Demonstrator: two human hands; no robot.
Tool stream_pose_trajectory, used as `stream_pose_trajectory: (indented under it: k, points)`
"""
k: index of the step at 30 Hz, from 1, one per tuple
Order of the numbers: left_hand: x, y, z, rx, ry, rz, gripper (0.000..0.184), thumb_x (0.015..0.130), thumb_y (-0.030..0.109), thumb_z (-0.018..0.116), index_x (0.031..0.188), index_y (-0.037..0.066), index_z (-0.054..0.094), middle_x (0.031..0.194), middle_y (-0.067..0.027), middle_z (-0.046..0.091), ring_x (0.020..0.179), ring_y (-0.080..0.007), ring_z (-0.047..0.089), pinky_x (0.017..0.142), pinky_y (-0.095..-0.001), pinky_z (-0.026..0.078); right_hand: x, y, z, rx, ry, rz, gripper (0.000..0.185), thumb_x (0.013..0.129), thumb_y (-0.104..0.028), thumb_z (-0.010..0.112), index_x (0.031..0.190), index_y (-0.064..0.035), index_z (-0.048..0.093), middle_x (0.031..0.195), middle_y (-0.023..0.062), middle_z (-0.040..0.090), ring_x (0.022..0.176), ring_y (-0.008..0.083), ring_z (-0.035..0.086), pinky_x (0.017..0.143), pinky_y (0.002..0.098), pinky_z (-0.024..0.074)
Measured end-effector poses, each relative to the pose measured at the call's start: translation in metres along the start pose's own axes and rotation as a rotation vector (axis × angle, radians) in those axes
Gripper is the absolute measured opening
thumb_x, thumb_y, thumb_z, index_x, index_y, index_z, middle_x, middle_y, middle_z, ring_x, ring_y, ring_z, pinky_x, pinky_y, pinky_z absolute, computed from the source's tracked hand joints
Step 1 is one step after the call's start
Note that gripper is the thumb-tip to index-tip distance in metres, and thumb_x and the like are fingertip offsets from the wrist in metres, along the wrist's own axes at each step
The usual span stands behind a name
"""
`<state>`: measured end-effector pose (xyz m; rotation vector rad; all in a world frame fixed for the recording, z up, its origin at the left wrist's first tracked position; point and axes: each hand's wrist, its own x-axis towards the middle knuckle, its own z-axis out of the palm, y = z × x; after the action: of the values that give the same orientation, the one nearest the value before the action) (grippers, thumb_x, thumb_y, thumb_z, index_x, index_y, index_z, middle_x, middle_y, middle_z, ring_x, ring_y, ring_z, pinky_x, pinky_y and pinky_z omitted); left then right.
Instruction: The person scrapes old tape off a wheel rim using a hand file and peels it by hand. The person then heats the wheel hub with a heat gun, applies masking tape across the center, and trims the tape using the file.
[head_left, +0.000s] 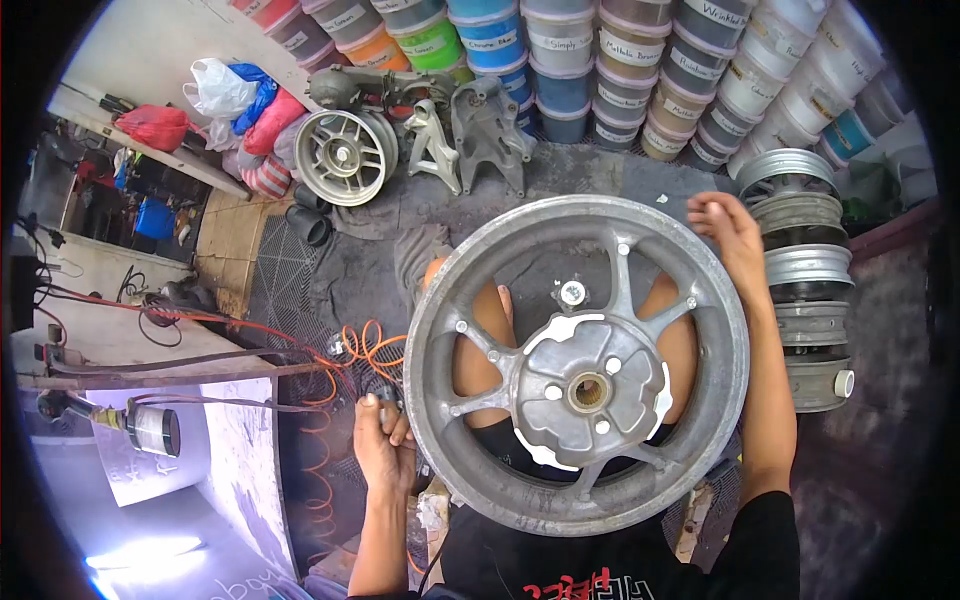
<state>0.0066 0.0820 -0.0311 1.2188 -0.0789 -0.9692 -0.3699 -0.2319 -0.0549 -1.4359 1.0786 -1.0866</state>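
Observation:
A grey alloy wheel rim lies face up in front of my body, over my legs. Its hub has white patches along the edge and several white round spots, with a splined hole in the middle. At the rim's left side is my left hand, fingers curled and thumb up. A dark object shows just beyond those fingers; whether I grip it is unclear. My right hand is beside the rim's upper right edge, its fingers bent into a pinch. Anything between them is too small to make out.
Stacked rims stand at the right. Another wheel and grey metal castings sit on the floor ahead, below rows of labelled tubs. An orange coiled hose runs at the left, near a lit white booth.

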Motion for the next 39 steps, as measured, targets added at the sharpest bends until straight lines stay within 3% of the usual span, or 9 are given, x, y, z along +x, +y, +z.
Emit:
stream_pose_trajectory:
  k: [11, 18, 22, 23, 24, 26, 29, 33, 39]
  points:
    - [-0.019, -0.043, 0.03, -0.134, 0.046, -0.01, 0.011, 0.103, 0.023, 0.054, 0.1, 0.012, 0.051, 0.094, -0.0011, 0.06, 0.087, -0.0108, 0.059, 0.082, -0.0306, 0.052, 0.022, -0.038, 0.069, -0.502, -0.325, 0.102, 0.041, 0.1, -0.041, 0.057, 0.1, -0.0019, 0.068, 0.083, -0.0002, 0.064, 0.075, 0.0064, 0.058, 0.067, 0.0238, 0.047]
    - [0.002, -0.001, 0.055, -0.15, -0.087, 0.04, 0.035, 0.105, 0.044, 0.043, 0.093, 0.012, 0.051, 0.085, -0.0057, 0.063, 0.078, -0.0181, 0.064, 0.073, -0.0313, 0.055, 0.009, -0.127, 0.046, 0.102, -0.217, 0.262, 0.046, 0.1, -0.045, 0.055, 0.094, -0.0015, 0.069, 0.077, -0.0016, 0.063, 0.07, 0.0056, 0.056, 0.062, 0.0235, 0.045]
    - [0.123, 0.0, 0.073, -0.596, -0.373, -0.098, 0.043, 0.101, 0.052, 0.048, 0.082, 0.013, 0.05, 0.082, -0.0038, 0.058, 0.083, -0.0206, 0.065, 0.077, -0.0366, 0.054, -0.031, -0.215, 0.025, -0.208, 0.199, -0.406, 0.061, 0.104, -0.052, 0.042, 0.064, -0.0079, 0.054, 0.061, -0.0007, 0.053, 0.056, 0.0092, 0.047, 0.05, 0.031, 0.0337]
    - [0.101, 0.039, 0.112, -0.127, -0.305, 0.01, 0.043, 0.1, 0.051, 0.051, 0.083, 0.012, 0.054, 0.084, -0.0052, 0.057, 0.097, -0.022, 0.065, 0.087, -0.0381, 0.052, -0.039, -0.217, 0.019, -0.1, 0.187, -0.542, 0.061, 0.105, -0.05, 0.038, 0.061, -0.0091, 0.048, 0.058, -0.0005, 0.048, 0.054, 0.0101, 0.043, 0.049, 0.0304, 0.0319]
    - [0.106, 0.054, 0.134, -0.462, -0.344, -0.3, 0.044, 0.1, 0.049, 0.053, 0.083, 0.009, 0.057, 0.087, -0.0091, 0.06, 0.103, -0.024, 0.064, 0.094, -0.0386, 0.049, -0.052, -0.215, 0.013, 0.01, 0.176, -0.675, 0.062, 0.106, -0.049, 0.034, 0.058, -0.0103, 0.042, 0.054, -0.0002, 0.043, 0.052, 0.0109, 0.039, 0.048, 0.0299, 0.03]
    - [0.135, 0.063, 0.154, -0.46, -0.668, -0.052, 0.045, 0.1, 0.048, 0.052, 0.082, 0.007, 0.056, 0.088, -0.0114, 0.063, 0.1, -0.0259, 0.065, 0.093, -0.0403, 0.051, -0.086, -0.213, 0.015, 0.308, -0.09, -0.873, 0.064, 0.105, -0.053, 0.032, 0.06, -0.0084, 0.043, 0.052, 0.002, 0.043, 0.05, 0.012, 0.039, 0.052, 0.0277, 0.0332]
    - [0.16, 0.083, 0.152, -0.405, -0.935, -0.115, 0.043, 0.1, 0.047, 0.053, 0.079, 0.009, 0.054, 0.088, -0.014, 0.066, 0.095, -0.0264, 0.066, 0.089, -0.0388, 0.052, -0.122, -0.176, 0.028, 0.405, 0.061, -0.969, 0.05, 0.102, -0.052, 0.037, 0.088, -0.0072, 0.055, 0.082, 0.0117, 0.061, 0.081, 0.0194, 0.057, 0.078, 0.0322, 0.0435]
    - [0.145, 0.072, 0.15, -0.368, -0.869, 0.029, 0.04, 0.102, 0.043, 0.051, 0.081, 0.009, 0.054, 0.12, -0.017, 0.063, 0.112, -0.0251, 0.06, 0.099, -0.0398, 0.048, -0.129, -0.14, 0.028, 0.504, 0.185, -0.762, 0.063, 0.1, -0.04, 0.045, 0.148, -0.0019, 0.031, 0.154, 0.0237, 0.029, 0.144, 0.0299, 0.028, 0.116, 0.0409, 0.0292]
    - [0.135, 0.024, 0.122, -0.417, -0.832, -0.017, 0.034, 0.103, 0.039, 0.05, 0.09, 0.008, 0.056, 0.127, -0.0207, 0.06, 0.119, -0.0309, 0.057, 0.105, -0.0443, 0.046, -0.158, -0.109, 0.028, 0.374, 0.063, -0.467, 0.065, 0.097, -0.043, 0.052, 0.146, -0.0019, 0.038, 0.152, 0.0222, 0.037, 0.146, 0.0327, 0.026, 0.12, 0.0486, 0.0172]
